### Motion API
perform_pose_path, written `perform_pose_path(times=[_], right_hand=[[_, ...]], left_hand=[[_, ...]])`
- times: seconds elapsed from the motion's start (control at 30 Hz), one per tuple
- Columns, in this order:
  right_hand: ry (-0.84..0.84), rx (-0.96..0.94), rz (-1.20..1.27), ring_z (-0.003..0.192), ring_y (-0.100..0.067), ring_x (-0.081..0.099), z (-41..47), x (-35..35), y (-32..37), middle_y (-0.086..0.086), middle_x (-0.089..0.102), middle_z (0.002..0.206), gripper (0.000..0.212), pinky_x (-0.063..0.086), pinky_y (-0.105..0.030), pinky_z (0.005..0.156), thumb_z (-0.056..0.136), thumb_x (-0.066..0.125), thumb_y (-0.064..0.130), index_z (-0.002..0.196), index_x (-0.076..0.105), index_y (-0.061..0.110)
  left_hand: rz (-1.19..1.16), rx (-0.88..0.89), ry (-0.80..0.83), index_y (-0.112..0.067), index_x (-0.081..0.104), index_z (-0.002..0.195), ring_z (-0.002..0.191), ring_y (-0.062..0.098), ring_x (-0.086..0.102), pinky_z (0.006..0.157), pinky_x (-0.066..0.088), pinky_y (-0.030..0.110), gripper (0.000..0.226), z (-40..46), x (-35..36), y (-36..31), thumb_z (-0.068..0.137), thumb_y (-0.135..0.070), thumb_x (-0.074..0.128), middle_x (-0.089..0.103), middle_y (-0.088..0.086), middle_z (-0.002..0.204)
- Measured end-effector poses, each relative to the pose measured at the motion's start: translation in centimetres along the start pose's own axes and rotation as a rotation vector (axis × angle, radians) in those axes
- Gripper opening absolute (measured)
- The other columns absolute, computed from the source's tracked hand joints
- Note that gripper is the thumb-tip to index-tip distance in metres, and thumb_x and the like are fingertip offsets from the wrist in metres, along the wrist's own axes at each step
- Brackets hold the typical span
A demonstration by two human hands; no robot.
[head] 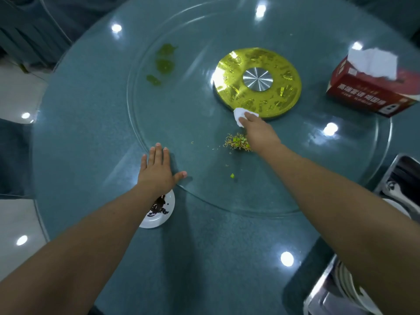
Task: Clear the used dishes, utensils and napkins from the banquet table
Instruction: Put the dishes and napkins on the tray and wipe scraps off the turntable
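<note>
My right hand reaches across the glass turntable and holds a crumpled white tissue against the glass, just in front of the gold hub disc. A small heap of food scraps lies beside my right wrist, and one green bit sits nearer to me. My left hand lies flat with straight fingers on the turntable's near left rim. Under my left forearm stands a small white saucer with dark sauce smears, partly hidden. Green smears mark the far left of the glass.
A red tissue box with a white sheet sticking out stands at the right of the turntable. A metal cart holding white dishes is at the right edge. The teal round table spreads around; chairs stand at the far left.
</note>
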State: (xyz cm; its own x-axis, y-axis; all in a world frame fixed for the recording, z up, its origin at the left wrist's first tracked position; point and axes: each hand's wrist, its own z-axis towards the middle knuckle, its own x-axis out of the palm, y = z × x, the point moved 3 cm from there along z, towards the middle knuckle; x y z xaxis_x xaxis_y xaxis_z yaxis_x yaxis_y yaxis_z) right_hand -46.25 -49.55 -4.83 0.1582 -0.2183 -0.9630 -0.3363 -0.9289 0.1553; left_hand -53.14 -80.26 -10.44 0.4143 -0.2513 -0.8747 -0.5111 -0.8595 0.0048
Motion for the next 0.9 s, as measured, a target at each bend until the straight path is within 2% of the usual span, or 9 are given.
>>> perform_pose_path(times=[0.13, 0.33, 0.43, 0.57, 0.67, 0.77, 0.9], right_hand=[[-0.104, 0.03, 0.038, 0.137, -0.036, 0.037, 1.2, -1.3, -2.5, -0.011, 0.027, 0.158, 0.067, 0.042, -0.041, 0.1, 0.081, 0.052, -0.013, 0.143, 0.041, 0.008], [-0.062, 0.11, 0.105, 0.142, -0.036, 0.029, 3.5, 0.1, -5.0, -0.017, 0.023, 0.159, 0.061, 0.036, -0.041, 0.108, 0.085, 0.052, -0.01, 0.143, 0.041, 0.006], [-0.058, 0.083, 0.096, 0.139, -0.038, 0.033, 4.4, 0.7, -5.0, -0.017, 0.027, 0.157, 0.062, 0.039, -0.041, 0.106, 0.084, 0.049, -0.013, 0.142, 0.042, 0.006], [0.103, 0.007, -0.033, 0.129, -0.04, 0.041, 4.7, 2.1, -3.6, -0.012, 0.027, 0.155, 0.063, 0.045, -0.044, 0.097, 0.083, 0.045, -0.012, 0.142, 0.042, 0.012], [0.106, -0.011, -0.075, 0.124, -0.041, 0.044, 4.5, 2.3, -2.9, -0.013, 0.026, 0.154, 0.063, 0.047, -0.045, 0.094, 0.084, 0.046, -0.012, 0.142, 0.042, 0.011], [0.115, -0.073, -0.103, 0.131, -0.038, 0.041, 3.9, 2.6, -1.4, -0.011, 0.022, 0.158, 0.067, 0.044, -0.044, 0.1, 0.083, 0.051, -0.012, 0.145, 0.039, 0.01], [0.154, -0.137, -0.039, 0.139, -0.033, 0.034, 2.0, 3.0, 1.2, -0.006, 0.018, 0.161, 0.064, 0.039, -0.042, 0.105, 0.087, 0.044, -0.009, 0.147, 0.04, 0.012]], left_hand=[[0.01, -0.002, 0.01, -0.011, -0.015, 0.155, 0.149, 0.027, -0.02, 0.122, -0.007, 0.049, 0.107, -0.1, 0.1, -0.2, 0.084, -0.083, 0.019, -0.024, 0.012, 0.161], [0.029, -0.009, 0.006, -0.011, -0.016, 0.154, 0.149, 0.027, -0.022, 0.122, -0.008, 0.048, 0.106, 0.0, 0.6, -0.3, 0.085, -0.083, 0.017, -0.026, 0.012, 0.16], [0.023, -0.001, 0.002, -0.011, -0.017, 0.154, 0.149, 0.027, -0.022, 0.122, -0.009, 0.048, 0.106, 0.1, 0.7, -0.3, 0.085, -0.082, 0.017, -0.026, 0.012, 0.16], [0.018, 0.0, -0.007, -0.011, -0.016, 0.155, 0.149, 0.027, -0.022, 0.122, -0.008, 0.048, 0.105, 0.1, 0.9, -0.3, 0.085, -0.082, 0.016, -0.026, 0.012, 0.16], [0.014, 0.003, -0.016, -0.011, -0.016, 0.154, 0.149, 0.028, -0.022, 0.122, -0.008, 0.048, 0.104, 0.1, 0.9, -0.2, 0.085, -0.082, 0.016, -0.026, 0.013, 0.16], [0.004, 0.007, -0.015, -0.011, -0.016, 0.155, 0.149, 0.028, -0.021, 0.122, -0.008, 0.049, 0.104, 0.0, 0.8, -0.3, 0.086, -0.081, 0.018, -0.025, 0.013, 0.16], [-0.023, 0.002, -0.016, -0.011, -0.016, 0.155, 0.149, 0.028, -0.021, 0.121, -0.009, 0.048, 0.105, -0.2, 0.6, -0.4, 0.086, -0.082, 0.019, -0.025, 0.012, 0.161]])
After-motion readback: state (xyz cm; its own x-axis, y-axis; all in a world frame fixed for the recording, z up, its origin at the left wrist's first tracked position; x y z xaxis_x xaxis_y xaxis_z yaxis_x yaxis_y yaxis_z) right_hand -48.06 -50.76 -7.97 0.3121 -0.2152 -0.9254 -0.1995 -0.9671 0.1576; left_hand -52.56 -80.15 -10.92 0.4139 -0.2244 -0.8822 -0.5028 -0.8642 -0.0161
